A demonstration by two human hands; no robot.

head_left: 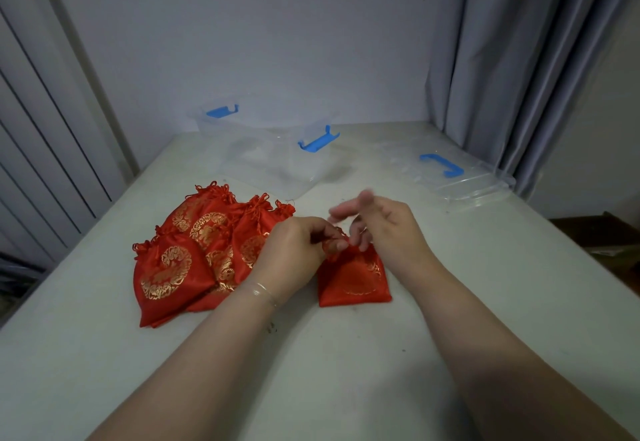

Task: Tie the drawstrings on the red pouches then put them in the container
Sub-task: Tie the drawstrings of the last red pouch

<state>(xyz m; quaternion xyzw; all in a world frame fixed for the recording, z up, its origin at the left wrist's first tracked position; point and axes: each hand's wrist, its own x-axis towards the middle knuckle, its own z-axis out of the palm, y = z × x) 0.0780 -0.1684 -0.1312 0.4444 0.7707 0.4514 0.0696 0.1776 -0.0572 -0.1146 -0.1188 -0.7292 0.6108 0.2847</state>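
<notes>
One red pouch [355, 279] with gold print lies on the table in front of me, its gathered neck between my hands. My left hand [298, 250] pinches the neck and drawstring with curled fingers. My right hand [384, 224] hovers at the neck; its upper fingers are blurred and spread, and its lower fingers curl near the drawstring. A pile of several red pouches [194, 253] lies to the left. The clear container [273, 150] with blue latches stands behind, and nothing shows inside it.
The clear lid [460, 177] with a blue handle lies at the back right near a grey curtain [512, 60]. The white table [311, 371] runs from wall to my body. A wall stands close behind the container.
</notes>
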